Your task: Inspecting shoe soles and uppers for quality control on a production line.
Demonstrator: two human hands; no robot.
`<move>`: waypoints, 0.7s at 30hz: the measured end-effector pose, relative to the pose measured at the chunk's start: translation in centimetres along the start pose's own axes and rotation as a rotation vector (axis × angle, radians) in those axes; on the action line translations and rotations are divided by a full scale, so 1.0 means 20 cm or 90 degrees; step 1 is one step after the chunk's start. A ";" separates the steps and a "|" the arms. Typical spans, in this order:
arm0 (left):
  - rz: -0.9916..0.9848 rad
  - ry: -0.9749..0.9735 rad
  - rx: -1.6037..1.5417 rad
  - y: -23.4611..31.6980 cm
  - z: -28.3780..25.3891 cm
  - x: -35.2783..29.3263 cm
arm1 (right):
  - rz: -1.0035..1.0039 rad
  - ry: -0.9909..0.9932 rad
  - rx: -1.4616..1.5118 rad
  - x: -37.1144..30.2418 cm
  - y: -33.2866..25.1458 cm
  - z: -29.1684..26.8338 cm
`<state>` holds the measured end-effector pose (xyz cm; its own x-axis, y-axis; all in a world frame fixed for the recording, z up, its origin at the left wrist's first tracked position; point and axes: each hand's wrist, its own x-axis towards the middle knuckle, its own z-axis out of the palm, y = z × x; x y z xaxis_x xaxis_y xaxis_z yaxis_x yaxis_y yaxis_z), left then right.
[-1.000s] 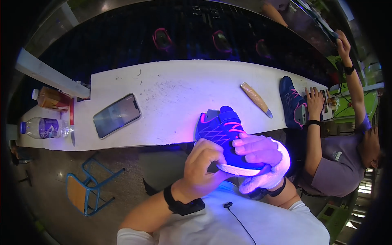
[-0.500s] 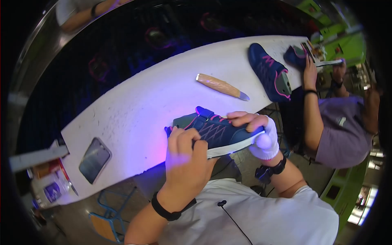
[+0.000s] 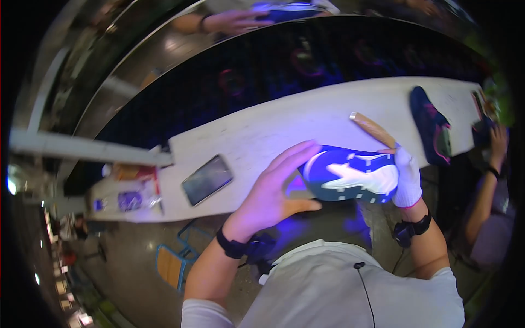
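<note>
A shoe (image 3: 350,177) is tipped so its dark blue and white sole shows, lit by violet light. Gripping its right end is my right hand (image 3: 407,177), in a white glove. At the other end my bare left hand (image 3: 273,188) is open, thumb and fingers spread apart around that end. Its fingertips reach the shoe's far edge; whether they touch is hard to tell. Just beyond the shoe lies a wooden-handled knife (image 3: 374,130) on the white table (image 3: 262,123), its blade end hidden.
A navy shoe with pink trim (image 3: 429,126) stands on the table at right, near a co-worker's arm (image 3: 488,180). At left lie a phone (image 3: 208,179) and a clear plastic package (image 3: 128,201). A dark conveyor (image 3: 262,74) runs behind; across it another person's hand (image 3: 235,23) touches a shoe.
The shoe has been turned from its side to show its sole. My left hand has let go and spread open. The view has swung left, so table items appear further right.
</note>
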<state>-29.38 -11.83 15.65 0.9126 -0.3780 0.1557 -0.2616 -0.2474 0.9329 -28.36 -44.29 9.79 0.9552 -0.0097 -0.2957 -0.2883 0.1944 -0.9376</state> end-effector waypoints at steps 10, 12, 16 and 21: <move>0.054 0.206 0.236 0.33 0.00 -0.07 | -0.664 -0.428 -0.272 0.02 -0.34 0.62; -0.181 0.065 0.217 0.30 -0.03 -0.09 | -0.434 -0.424 -0.162 0.02 -0.32 0.67; -0.163 0.072 0.213 0.25 -0.09 -0.15 | -0.241 -0.482 0.386 0.09 -0.23 0.74; -0.199 0.216 0.160 0.18 -0.07 -0.15 | -0.062 -0.476 0.265 0.19 -0.25 0.85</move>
<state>-32.62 -10.30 18.93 0.9987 0.0477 0.0171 0.0105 -0.5244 0.8514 -22.13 -28.71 16.47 0.8099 0.5745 0.1182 -0.2938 0.5719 -0.7659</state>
